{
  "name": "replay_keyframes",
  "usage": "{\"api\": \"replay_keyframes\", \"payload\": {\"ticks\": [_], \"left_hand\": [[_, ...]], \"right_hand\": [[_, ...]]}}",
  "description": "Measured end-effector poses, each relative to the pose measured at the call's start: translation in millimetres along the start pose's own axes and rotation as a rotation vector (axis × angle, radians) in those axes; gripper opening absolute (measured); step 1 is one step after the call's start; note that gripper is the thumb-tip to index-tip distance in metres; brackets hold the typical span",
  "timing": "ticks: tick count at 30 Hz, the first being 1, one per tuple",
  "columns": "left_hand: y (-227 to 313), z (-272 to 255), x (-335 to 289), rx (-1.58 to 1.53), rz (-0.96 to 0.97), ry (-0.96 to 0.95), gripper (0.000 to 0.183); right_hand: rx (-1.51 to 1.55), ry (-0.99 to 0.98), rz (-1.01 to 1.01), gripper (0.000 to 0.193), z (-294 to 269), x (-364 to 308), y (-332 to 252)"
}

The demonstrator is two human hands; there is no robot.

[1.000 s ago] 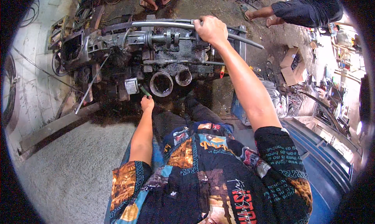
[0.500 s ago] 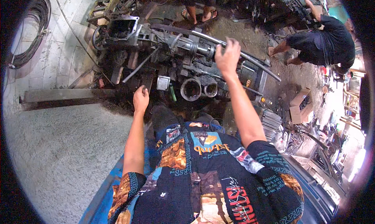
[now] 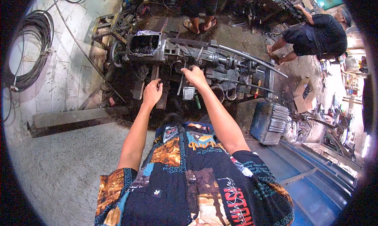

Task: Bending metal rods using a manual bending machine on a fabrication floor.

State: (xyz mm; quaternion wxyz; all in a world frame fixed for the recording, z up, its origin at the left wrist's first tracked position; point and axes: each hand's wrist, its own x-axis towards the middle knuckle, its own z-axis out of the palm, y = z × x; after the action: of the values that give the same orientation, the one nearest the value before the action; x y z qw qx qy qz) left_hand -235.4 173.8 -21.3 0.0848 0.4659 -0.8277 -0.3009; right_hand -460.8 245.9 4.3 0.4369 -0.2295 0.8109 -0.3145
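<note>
A greasy dark machine that looks like a lathe [image 3: 169,52] stretches across in front of me, with an open-topped gear housing [image 3: 145,43] at its left end. My right hand [image 3: 193,76] is over its near side, fingers closed at the top of a thin metal lever [image 3: 180,86]; the grip is partly hidden. Lower and to the left, my left hand [image 3: 152,93] hovers or rests by a dark flat bar [image 3: 162,101], fingers loosely bent, with nothing visible in them. A small square light metal block [image 3: 188,93] and a green stick [image 3: 197,102] lie just below my right hand.
Two round metal rings [image 3: 231,93] and a ribbed motor [image 3: 269,123] are to the right. A long bar [image 3: 254,60] slants along the machine. One person [image 3: 315,39] bends at the far right; another's feet [image 3: 200,26] stand beyond. Coiled cable [image 3: 35,52] hangs left.
My right hand has come left and nearer, from over the long bar to the thin lever, which now stands more upright. My left hand stays low by the machine. My view has shifted.
</note>
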Motion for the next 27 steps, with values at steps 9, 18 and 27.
{"api": "replay_keyframes", "payload": {"ticks": [9, 18, 27], "left_hand": [[8, -10, 6, -0.004, 0.034, 0.044, 0.032], [22, -12, -3, 0.014, 0.003, 0.169, 0.031], [26, -31, 7, -0.014, -0.061, 0.111, 0.031]], "right_hand": [[0.658, -0.145, 0.244, 0.014, 45, 18, 8], [1.040, -0.276, 0.253, 0.013, -6, -60, -33], [1.000, -0.208, 0.160, 0.012, -18, -57, -47]]}}
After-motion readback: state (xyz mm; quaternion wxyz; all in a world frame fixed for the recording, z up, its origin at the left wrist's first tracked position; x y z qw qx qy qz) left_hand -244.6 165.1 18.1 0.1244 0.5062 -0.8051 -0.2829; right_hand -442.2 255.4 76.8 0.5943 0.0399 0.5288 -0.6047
